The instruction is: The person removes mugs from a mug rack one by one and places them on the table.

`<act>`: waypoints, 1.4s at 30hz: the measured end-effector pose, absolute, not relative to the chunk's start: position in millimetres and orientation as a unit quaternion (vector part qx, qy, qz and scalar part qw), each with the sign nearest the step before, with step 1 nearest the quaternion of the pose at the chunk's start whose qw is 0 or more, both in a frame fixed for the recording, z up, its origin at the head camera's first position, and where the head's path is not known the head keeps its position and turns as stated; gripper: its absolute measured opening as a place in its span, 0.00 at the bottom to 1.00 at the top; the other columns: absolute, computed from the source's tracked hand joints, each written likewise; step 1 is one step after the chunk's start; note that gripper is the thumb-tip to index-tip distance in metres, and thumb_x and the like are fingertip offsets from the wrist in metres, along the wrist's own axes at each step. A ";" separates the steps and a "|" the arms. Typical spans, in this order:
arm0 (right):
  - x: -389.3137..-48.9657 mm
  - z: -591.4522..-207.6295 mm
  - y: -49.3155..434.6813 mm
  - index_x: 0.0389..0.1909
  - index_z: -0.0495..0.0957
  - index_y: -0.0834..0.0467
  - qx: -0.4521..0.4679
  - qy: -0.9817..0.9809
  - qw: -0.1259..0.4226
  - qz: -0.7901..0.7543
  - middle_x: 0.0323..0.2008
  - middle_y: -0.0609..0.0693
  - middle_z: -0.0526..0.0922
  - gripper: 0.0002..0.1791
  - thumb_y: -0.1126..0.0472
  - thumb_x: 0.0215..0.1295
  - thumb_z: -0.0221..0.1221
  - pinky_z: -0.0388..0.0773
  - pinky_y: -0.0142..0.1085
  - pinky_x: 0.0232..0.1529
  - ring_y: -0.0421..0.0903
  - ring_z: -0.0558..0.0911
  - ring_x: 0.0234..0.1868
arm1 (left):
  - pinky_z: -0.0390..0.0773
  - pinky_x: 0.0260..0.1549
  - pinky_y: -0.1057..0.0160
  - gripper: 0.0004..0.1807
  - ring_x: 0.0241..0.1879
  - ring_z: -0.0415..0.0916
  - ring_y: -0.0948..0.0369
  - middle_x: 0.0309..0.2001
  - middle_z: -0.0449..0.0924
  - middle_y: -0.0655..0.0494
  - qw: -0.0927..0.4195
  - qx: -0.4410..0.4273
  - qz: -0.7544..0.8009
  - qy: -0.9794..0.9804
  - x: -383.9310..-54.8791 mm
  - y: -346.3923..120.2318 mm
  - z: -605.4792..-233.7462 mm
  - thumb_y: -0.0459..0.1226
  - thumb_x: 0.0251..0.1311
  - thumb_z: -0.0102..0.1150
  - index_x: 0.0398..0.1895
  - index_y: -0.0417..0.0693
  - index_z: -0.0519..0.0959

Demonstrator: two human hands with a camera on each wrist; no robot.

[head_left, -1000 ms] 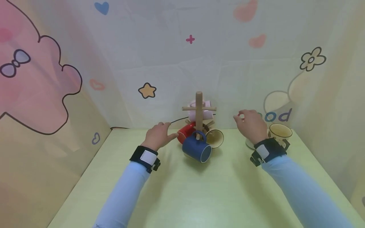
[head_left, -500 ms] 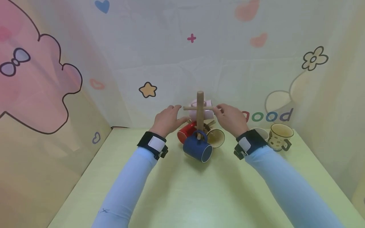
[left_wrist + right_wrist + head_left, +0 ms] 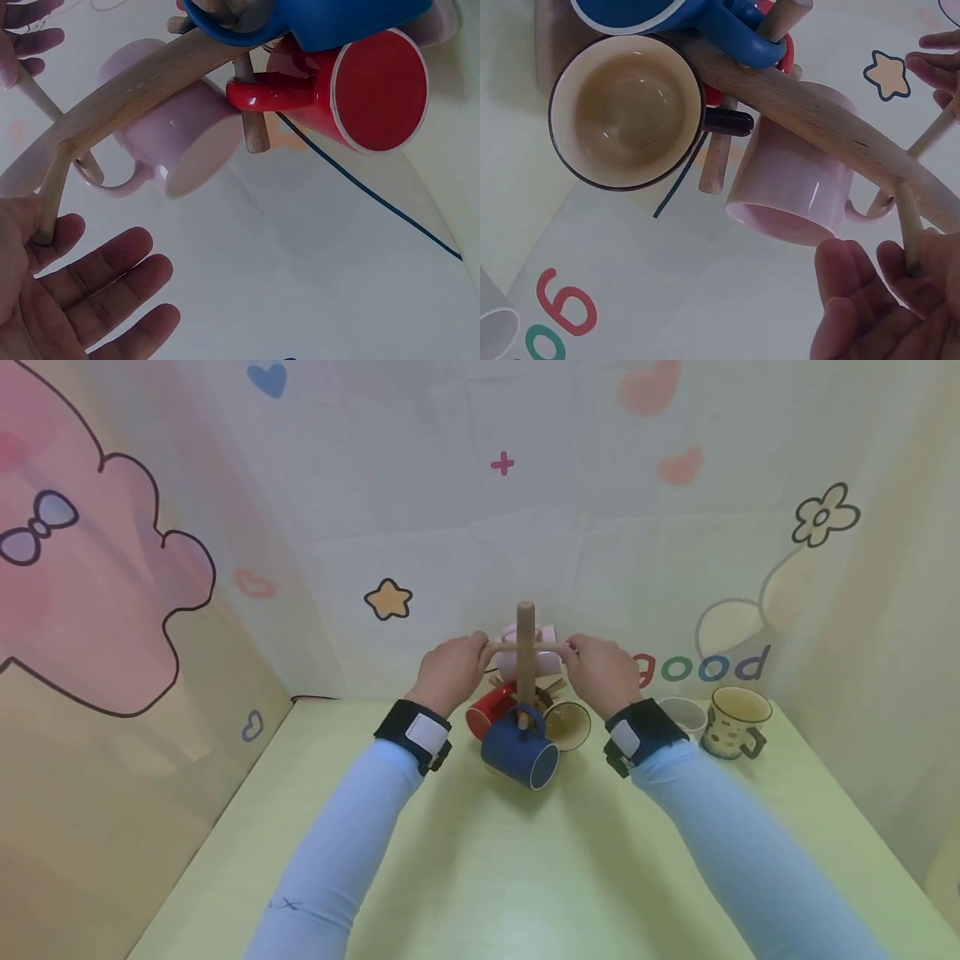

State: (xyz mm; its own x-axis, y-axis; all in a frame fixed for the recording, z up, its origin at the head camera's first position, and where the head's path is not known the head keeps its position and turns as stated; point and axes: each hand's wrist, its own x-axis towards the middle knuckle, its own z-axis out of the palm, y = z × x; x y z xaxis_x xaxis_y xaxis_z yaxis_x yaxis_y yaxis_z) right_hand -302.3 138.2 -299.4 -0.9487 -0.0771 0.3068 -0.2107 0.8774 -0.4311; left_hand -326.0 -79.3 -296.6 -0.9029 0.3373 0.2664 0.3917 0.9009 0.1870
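Note:
A wooden mug tree (image 3: 526, 664) stands at the back of the table, its post upright. My left hand (image 3: 452, 672) pinches the end of its upper left peg between thumb and forefinger; the other fingers spread loosely in the left wrist view. My right hand (image 3: 606, 675) pinches the upper right peg the same way. A pink mug (image 3: 795, 180) hangs behind the post. Lower down hang a blue mug (image 3: 520, 752) in front, a red mug (image 3: 379, 94) on the left and a cream mug with a dark rim (image 3: 630, 112) on the right.
Right of the tree, a white cup (image 3: 684, 714), partly behind my right wrist, stands beside a spotted cream mug (image 3: 737, 720) on the pale table (image 3: 517, 877). A patterned cloth wall (image 3: 420, 552) rises close behind the tree.
Both hands have moved inward to the mug tree, the right one coming from beside the cups. Each now pinches an upper peg. The tree and its hanging mugs look unmoved.

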 end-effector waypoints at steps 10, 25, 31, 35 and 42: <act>-302.7 -295.0 134.8 0.50 0.79 0.62 0.071 -0.963 0.133 0.225 0.32 0.58 0.81 0.20 0.50 0.77 0.50 0.73 0.42 0.26 0.56 0.78 0.31 | 0.78 0.28 0.63 0.14 0.28 0.74 0.56 0.27 0.75 0.52 0.142 -0.178 -0.129 -0.965 -324.1 -79.6 -300.9 0.46 0.75 0.49 0.47 0.45 0.74; -306.6 -298.0 130.9 0.53 0.77 0.61 0.072 -0.962 0.119 0.236 0.36 0.58 0.82 0.20 0.49 0.78 0.48 0.76 0.44 0.30 0.57 0.79 0.34 | 0.73 0.21 0.65 0.14 0.23 0.72 0.56 0.24 0.71 0.51 0.147 -0.164 -0.136 -0.966 -324.2 -82.3 -306.3 0.46 0.76 0.48 0.46 0.44 0.72; -309.4 -300.7 130.7 0.53 0.77 0.61 0.072 -0.962 0.115 0.235 0.35 0.58 0.82 0.20 0.49 0.78 0.48 0.72 0.41 0.26 0.56 0.78 0.32 | 0.73 0.21 0.65 0.14 0.23 0.72 0.56 0.24 0.72 0.51 0.146 -0.159 -0.137 -0.967 -321.7 -82.1 -308.3 0.46 0.75 0.48 0.46 0.44 0.72; -312.4 -301.3 132.9 0.57 0.77 0.59 0.062 -0.964 0.112 0.234 0.35 0.58 0.82 0.21 0.48 0.78 0.47 0.69 0.40 0.25 0.55 0.78 0.32 | 0.74 0.21 0.65 0.13 0.24 0.73 0.56 0.24 0.72 0.51 0.141 -0.158 -0.136 -0.968 -318.4 -78.2 -310.0 0.46 0.75 0.49 0.46 0.45 0.72; -316.5 -298.1 139.2 0.58 0.76 0.59 0.062 -0.963 0.108 0.240 0.40 0.58 0.83 0.22 0.48 0.79 0.45 0.73 0.44 0.31 0.57 0.79 0.36 | 0.78 0.24 0.65 0.13 0.25 0.74 0.58 0.25 0.73 0.52 0.156 -0.163 -0.129 -0.966 -314.5 -69.6 -310.4 0.47 0.75 0.49 0.44 0.46 0.72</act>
